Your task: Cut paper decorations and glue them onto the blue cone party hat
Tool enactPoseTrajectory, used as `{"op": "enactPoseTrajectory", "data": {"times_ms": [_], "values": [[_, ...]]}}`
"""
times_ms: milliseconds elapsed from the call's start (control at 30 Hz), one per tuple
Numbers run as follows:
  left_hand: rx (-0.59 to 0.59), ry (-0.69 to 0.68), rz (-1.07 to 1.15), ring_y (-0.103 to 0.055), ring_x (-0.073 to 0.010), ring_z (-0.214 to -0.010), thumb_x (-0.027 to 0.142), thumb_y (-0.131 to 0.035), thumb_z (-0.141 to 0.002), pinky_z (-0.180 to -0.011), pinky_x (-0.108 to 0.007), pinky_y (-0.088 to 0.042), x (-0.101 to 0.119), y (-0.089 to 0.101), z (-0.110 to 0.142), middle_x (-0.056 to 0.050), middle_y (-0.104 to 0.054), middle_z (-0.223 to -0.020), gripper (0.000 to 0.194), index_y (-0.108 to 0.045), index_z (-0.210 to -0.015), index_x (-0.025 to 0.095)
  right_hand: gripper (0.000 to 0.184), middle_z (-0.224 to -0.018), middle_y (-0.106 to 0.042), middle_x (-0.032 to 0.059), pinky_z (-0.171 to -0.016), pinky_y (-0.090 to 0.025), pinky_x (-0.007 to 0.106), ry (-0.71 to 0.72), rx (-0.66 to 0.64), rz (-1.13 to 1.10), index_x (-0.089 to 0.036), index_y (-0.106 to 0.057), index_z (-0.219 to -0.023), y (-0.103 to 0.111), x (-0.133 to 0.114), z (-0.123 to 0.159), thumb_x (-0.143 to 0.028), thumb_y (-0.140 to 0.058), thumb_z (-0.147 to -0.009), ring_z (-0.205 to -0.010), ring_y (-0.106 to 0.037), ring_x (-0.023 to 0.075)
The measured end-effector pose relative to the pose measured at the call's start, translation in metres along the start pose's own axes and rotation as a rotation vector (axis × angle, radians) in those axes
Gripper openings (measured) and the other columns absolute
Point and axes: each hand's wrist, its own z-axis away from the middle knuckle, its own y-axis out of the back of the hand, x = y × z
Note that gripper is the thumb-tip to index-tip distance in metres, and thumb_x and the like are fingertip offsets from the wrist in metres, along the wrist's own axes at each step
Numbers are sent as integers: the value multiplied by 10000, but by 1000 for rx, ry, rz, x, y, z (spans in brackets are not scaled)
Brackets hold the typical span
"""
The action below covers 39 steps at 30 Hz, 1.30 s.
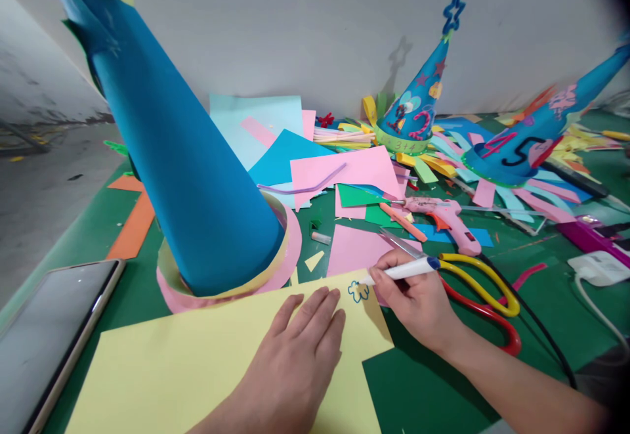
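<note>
Ok, 1 pen in R hand, 3 blue cones.

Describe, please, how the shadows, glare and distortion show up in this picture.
Head view: the star-topped hat casts a soft shadow on the wall; the right hand appears to shade part of the yellow sheet; a pale sheen covers the phone; the tall blue cone leans outward, probably from wide-lens stretch; the upper right corner goes black.
</note>
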Motion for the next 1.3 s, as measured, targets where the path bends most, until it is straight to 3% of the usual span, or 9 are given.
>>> {"op": "enactPoseTrajectory", "data": {"times_ms": [200,433,633,1300], "values": [[-40,-59,-39,-350,-277,-1207,170,-412,-818,-912,-433,-329,-2,4,1,-110,-422,-1323,389,-457,-1203,148,115,-545,-441,-41,-455,-355,242,15,20,41,-204,-496,-726,1,-3,-1,-259,-480,-825,-482,-421,112],[-2,-11,-4,-360,-259,-1201,191,-372,-840,-932,-421,-318,0,1,1,-87,-450,-1305,350,-493,-1168,173,122,-541,-441,-43,-465,-351,242,45,37,66,-199,-494,-711,2,-5,-3,-248,-483,-823,-488,-419,109],[-45,-41,-38,-348,-269,-1208,183,-397,-827,-918,-427,-334,-2,1,1,-99,-418,-1328,376,-468,-1196,166,128,-534,-430,-44,-444,-340,243,33,29,42,-202,-489,-702,2,-4,-3,-250,-484,-821,-474,-408,110],[-5,-33,-12,-370,-264,-1194,192,-396,-839,-936,-411,-307,-1,2,0,-97,-440,-1311,355,-486,-1181,161,125,-526,-443,-25,-423,-341,274,-9,11,21,-228,-484,-697,3,-3,-2,-266,-482,-816,-468,-425,136]]}}
